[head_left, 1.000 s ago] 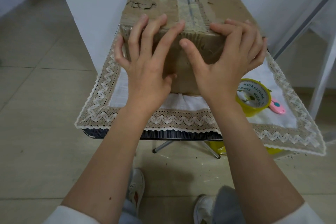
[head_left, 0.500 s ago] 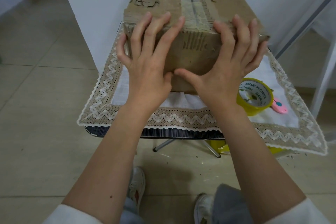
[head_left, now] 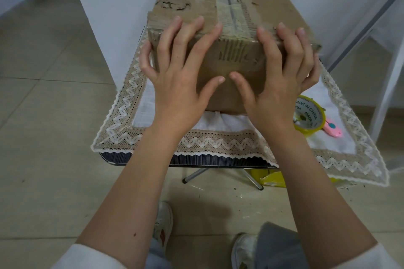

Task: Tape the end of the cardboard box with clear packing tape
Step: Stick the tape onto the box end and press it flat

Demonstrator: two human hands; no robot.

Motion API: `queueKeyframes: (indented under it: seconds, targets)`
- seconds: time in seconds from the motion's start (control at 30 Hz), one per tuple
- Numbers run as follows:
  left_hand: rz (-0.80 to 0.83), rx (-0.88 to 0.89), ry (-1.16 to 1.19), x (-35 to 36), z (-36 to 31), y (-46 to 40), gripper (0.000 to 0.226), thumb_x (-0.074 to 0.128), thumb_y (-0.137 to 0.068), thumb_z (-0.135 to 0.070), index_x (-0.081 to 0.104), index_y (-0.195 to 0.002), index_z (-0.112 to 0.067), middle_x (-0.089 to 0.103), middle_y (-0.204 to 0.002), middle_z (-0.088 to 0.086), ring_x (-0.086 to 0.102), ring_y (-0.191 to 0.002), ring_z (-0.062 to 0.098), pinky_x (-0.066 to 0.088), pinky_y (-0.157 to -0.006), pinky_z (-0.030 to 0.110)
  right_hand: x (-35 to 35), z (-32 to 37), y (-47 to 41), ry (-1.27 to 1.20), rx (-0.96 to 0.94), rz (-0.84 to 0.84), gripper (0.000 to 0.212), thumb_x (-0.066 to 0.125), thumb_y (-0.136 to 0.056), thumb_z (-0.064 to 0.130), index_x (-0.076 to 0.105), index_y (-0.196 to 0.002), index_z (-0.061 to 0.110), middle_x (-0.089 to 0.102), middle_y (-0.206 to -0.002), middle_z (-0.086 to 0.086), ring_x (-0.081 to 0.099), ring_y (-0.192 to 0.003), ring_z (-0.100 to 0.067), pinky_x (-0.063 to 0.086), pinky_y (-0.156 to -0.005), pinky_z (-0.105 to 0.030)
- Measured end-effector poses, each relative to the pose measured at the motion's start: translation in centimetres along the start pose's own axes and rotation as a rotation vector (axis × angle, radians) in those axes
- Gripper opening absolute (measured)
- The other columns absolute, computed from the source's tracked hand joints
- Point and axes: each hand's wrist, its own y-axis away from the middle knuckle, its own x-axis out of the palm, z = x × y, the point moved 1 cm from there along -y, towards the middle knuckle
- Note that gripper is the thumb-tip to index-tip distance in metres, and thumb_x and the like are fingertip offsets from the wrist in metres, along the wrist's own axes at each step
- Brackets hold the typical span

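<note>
Box (head_left: 235,72): long brown carton, lying on our small table, its near end face turned toward us; the far part runs up and out of view.
Box surface: top skin torn near the left edge; a strip of clear tape (head_left: 229,10) runs lengthwise along the top seam and folds over the near edge onto the end face.
Left hand (head_left: 179,85): we press it flat on the left half of the end face, fingers spread wide, fingertips reaching the top edge, thumb pointing inward. It grips nothing.
Right hand (head_left: 277,85): flat on the right half of the end face, fingers spread and curling over the top right corner, thumb pointing inward. It grips nothing.
Thumbs: tips close together near the middle of the end face; we cannot tell if they touch.
Cloth (head_left: 218,143): white with a beige lace border, under the box, hanging over the table's edges.
Table (head_left: 218,161): dark ribbed edge shows below the cloth; metal legs beneath.
Roll (head_left: 308,116): yellow-cored tape roll, lying flat on the cloth to the right of the box, partly behind our right wrist, print "MADE IN CHINA" readable.
Cutter (head_left: 332,130): small, pink, on the cloth just right of the roll.
Floor: beige tiles; our shoes visible at the bottom.
</note>
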Motion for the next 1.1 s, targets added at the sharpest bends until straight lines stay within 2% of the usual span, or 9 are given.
queueKeyframes:
  seconds: [0.2, 0.4, 0.63, 0.73, 0.8, 0.87, 0.93, 1.03, 1.1]
  targets:
    - [-0.031, -0.030, -0.027, 0.3, -0.2, 0.1, 0.069, 0.070, -0.081, -0.055, 0.045, -0.144, -0.037, 0.041, -0.152, -0.009, 0.025, -0.146, 0.017, 0.007, -0.113, 0.055, -0.3, -0.3, 0.0, -0.024, 0.009, 0.039, 0.070, 0.070, -0.083, 0.059, 0.051, -0.140, 0.024, 0.045, -0.147, -0.007, 0.024, -0.142, -0.021, 0.022, -0.112, -0.059]
    - [0.000, -0.027, -0.042, 0.1, -0.2, 0.2, 0.082, 0.076, -0.074, -0.054, 0.041, -0.146, -0.037, 0.038, -0.154, -0.009, 0.023, -0.147, 0.018, 0.007, -0.113, 0.056, -0.6, -0.6, -0.1, 0.017, -0.017, 0.091, 0.086, 0.076, -0.071, 0.063, 0.048, -0.143, 0.025, 0.042, -0.150, -0.007, 0.022, -0.143, -0.021, 0.019, -0.113, -0.055]
    - [0.082, -0.038, -0.063, 0.0, -0.9, 0.8, 0.108, 0.085, -0.060, -0.026, 0.028, -0.152, -0.033, 0.022, -0.163, 0.003, 0.010, -0.151, 0.025, 0.005, -0.115, 0.061, -1.5, -1.1, -0.1, 0.093, -0.069, 0.232, 0.113, 0.084, -0.054, 0.052, 0.031, -0.151, 0.026, 0.027, -0.160, -0.010, 0.016, -0.149, -0.026, 0.011, -0.117, -0.051]
    - [-0.109, -0.001, 0.010, 0.2, -2.3, 2.0, 0.080, 0.079, -0.066, -0.012, 0.051, -0.140, -0.026, 0.044, -0.151, 0.005, 0.032, -0.141, 0.023, 0.020, -0.110, 0.047, -2.1, -1.6, 0.2, -0.012, -0.078, 0.169, 0.105, 0.085, -0.064, 0.052, 0.036, -0.149, 0.015, 0.025, -0.158, -0.024, 0.018, -0.148, -0.036, 0.013, -0.120, -0.049]
    - [-0.187, 0.082, 0.117, 0.7, -3.4, 2.8, 0.045, 0.074, -0.078, -0.004, 0.068, -0.119, -0.021, 0.065, -0.125, 0.001, 0.054, -0.116, 0.021, 0.029, -0.095, 0.034, -2.6, -1.9, 0.9, -0.082, -0.036, 0.096, 0.096, 0.080, -0.074, 0.055, 0.038, -0.146, 0.008, 0.025, -0.154, -0.033, 0.023, -0.146, -0.043, 0.017, -0.120, -0.047]
    - [-0.027, 0.140, 0.303, 1.4, -4.1, 3.6, 0.025, 0.068, -0.086, -0.001, 0.073, -0.104, -0.017, 0.071, -0.102, -0.002, 0.063, -0.093, 0.018, 0.043, -0.084, 0.029, -3.1, -2.3, 1.4, -0.115, 0.035, 0.052, 0.089, 0.076, -0.081, 0.052, 0.038, -0.145, 0.004, 0.024, -0.152, -0.035, 0.026, -0.145, -0.043, 0.020, -0.119, -0.044]
    - [0.200, 0.082, 0.423, 2.0, -4.5, 4.4, 0.019, 0.069, -0.085, -0.001, 0.074, -0.097, -0.016, 0.072, -0.093, -0.005, 0.065, -0.084, 0.013, 0.055, -0.074, 0.034, -3.8, -3.0, 1.8, -0.126, 0.096, 0.029, 0.080, 0.073, -0.086, 0.046, 0.040, -0.144, 0.003, 0.027, -0.152, -0.031, 0.030, -0.144, -0.039, 0.021, -0.118, -0.039]
    - [0.342, -0.003, 0.418, 2.5, -5.2, 5.5, 0.014, 0.072, -0.082, -0.005, 0.075, -0.085, -0.019, 0.072, -0.088, -0.010, 0.064, -0.082, 0.010, 0.056, -0.070, 0.036, -4.7, -4.4, 2.7, -0.151, 0.199, 0.049, 0.064, 0.067, -0.091, 0.037, 0.044, -0.143, 0.007, 0.035, -0.151, -0.021, 0.035, -0.141, -0.031, 0.024, -0.114, -0.035]
    - [0.380, -0.048, 0.425, 2.7, -6.1, 5.7, 0.012, 0.070, -0.087, -0.012, 0.075, -0.090, -0.022, 0.071, -0.092, -0.012, 0.062, -0.087, 0.010, 0.054, -0.073, 0.035, -5.4, -5.7, 3.4, -0.110, 0.258, 0.084, 0.051, 0.061, -0.095, 0.032, 0.048, -0.139, 0.010, 0.045, -0.145, -0.014, 0.041, -0.135, -0.027, 0.029, -0.110, -0.033]
